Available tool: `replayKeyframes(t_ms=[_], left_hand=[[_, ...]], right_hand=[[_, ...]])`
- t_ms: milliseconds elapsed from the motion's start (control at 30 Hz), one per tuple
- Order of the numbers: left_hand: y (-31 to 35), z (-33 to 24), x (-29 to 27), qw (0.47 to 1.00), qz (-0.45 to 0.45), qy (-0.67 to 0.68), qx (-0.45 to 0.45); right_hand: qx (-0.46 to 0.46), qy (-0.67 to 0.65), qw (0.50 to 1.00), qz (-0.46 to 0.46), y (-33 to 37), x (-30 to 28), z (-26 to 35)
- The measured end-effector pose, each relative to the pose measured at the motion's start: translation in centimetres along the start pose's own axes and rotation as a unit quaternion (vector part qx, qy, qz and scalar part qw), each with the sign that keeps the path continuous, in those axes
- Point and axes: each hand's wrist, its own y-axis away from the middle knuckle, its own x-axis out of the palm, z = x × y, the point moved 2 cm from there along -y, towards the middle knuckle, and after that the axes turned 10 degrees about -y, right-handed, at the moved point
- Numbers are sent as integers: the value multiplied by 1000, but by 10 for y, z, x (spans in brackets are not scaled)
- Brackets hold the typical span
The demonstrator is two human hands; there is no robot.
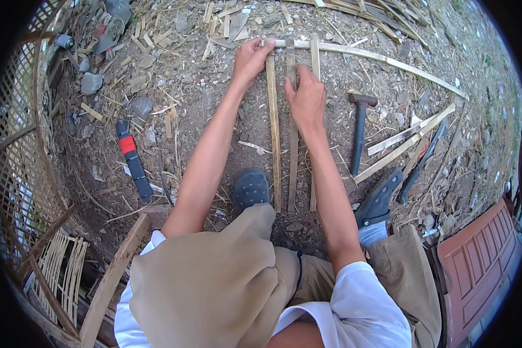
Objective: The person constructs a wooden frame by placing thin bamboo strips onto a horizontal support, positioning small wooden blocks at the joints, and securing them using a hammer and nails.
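A long pale bamboo strip [354,51] lies crosswise on the ground ahead of me, bending down toward the right. My left hand [251,62] pinches its left end, where the first upright bamboo strip [274,133] meets it. My right hand [306,100] is closed around the middle upright strip [292,168], a greyer one whose top reaches the crosswise piece. Beyond the right fingers, a third upright strip [315,53] also meets the crosswise strip; its middle is hidden behind my right hand and forearm.
A hammer [359,133] lies right of my arm. Farther right are loose strips [412,139] and a dark long-handled tool [426,159]. Left lies a dark sheath-like object with a red band [133,159]. Lattice fencing [20,116] borders the left; a brown panel [481,267] leans lower right.
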Motion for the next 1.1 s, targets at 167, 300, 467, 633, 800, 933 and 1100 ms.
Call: replayKeyframes(t_ms=[167, 300, 467, 633, 800, 933, 1100], left_hand=[[1, 1, -1, 999, -16, -42, 10], [-3, -1, -3, 999, -12, -42, 22], [-5, 5, -4, 1000, 6, -15, 8], [5, -6, 3, 999, 26, 16, -18], [5, -8, -3, 999, 15, 31, -26], [-6, 0, 0, 998, 29, 41, -27], [-2, -1, 6, 997, 35, 57, -29]], right_hand=[[-28, 16, 999, -29, 3, 6, -3], [-32, 1, 998, -48, 5, 4, -1], [-61, -44, 991, -107, 19, -12, 18], [-1, -30, 992, -125, 41, -71, -11], [75, 76, 952, -288, 40, -184, -81], [199, 164, 905, -339, 56, -302, -185], [485, 117, 863, 82, 76, -383, -238]])
